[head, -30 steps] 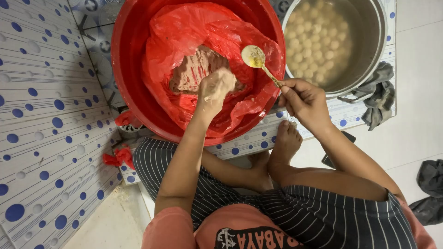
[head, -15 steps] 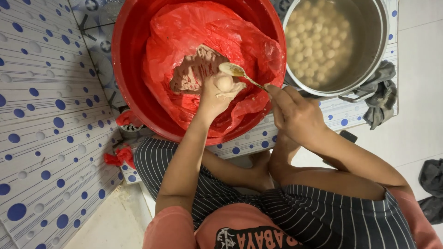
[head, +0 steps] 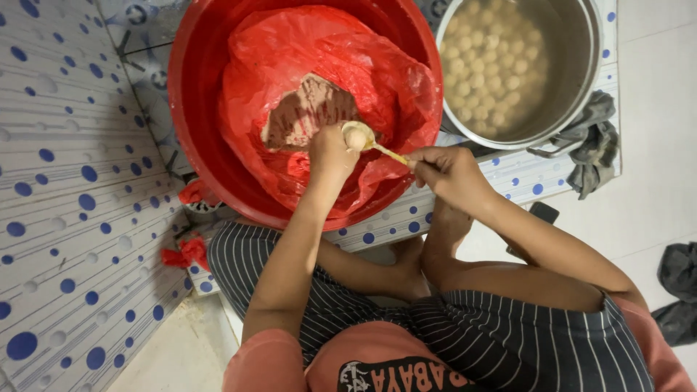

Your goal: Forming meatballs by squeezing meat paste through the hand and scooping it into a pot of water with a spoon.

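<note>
2 hands meet over the red basin [head: 190, 109]: left hand [head: 330, 154] is clenched around a pale paste ball [head: 354, 138], right hand [head: 450, 174] pinches a spoon [head: 374, 145] whose bowl touches that ball. Brown paste [head: 305, 109] lies on red plastic [head: 363, 65]; a pot [head: 581, 65] of balls stands alongside.

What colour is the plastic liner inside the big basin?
Red, like the basin itself; the liner shows best in the head view.

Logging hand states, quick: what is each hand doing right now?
Left hand: closed around the paste ball.
Right hand: closed, holding the spoon.
</note>
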